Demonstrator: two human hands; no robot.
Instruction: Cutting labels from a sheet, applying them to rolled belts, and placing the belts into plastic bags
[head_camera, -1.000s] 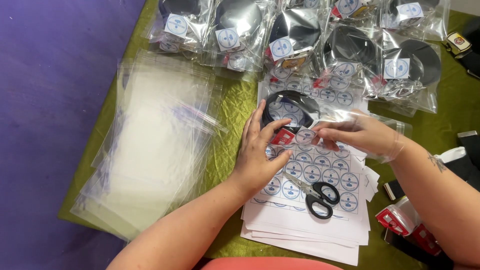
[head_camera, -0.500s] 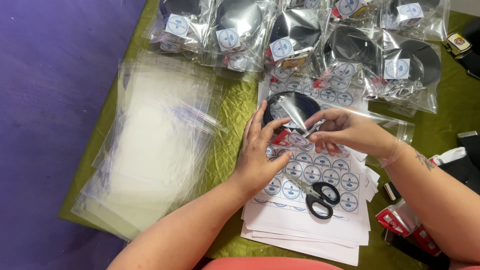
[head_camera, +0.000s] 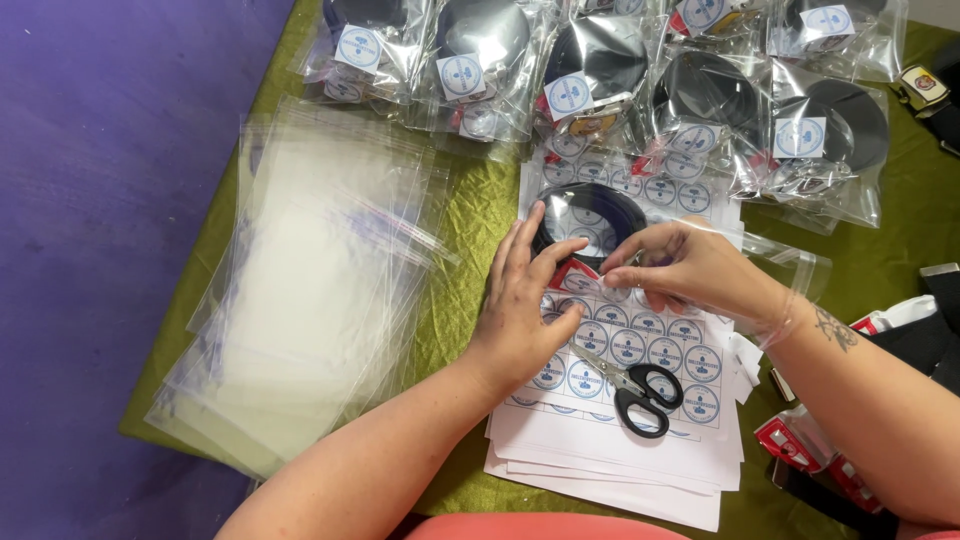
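My left hand (head_camera: 525, 300) lies flat on a clear plastic bag (head_camera: 790, 262) that holds a coiled black belt (head_camera: 585, 205) with a red card. My right hand (head_camera: 690, 268) pinches the bag's flap just right of the belt, fingertips close to my left fingers. The bag rests on a stack of white sheets of round blue-and-white stickers (head_camera: 640, 350). Black-handled scissors (head_camera: 640, 385) lie on those sheets, just below both hands.
Several bagged black belts with square stickers (head_camera: 600, 90) fill the far side of the green cloth (head_camera: 470, 210). A pile of empty clear bags (head_camera: 310, 270) lies at the left. Red-and-white packets (head_camera: 800, 445) and dark items sit at the right edge. Purple floor is at the left.
My right hand has shifted slightly left and down on the bag's flap. My left hand has stayed pressed on the bag.
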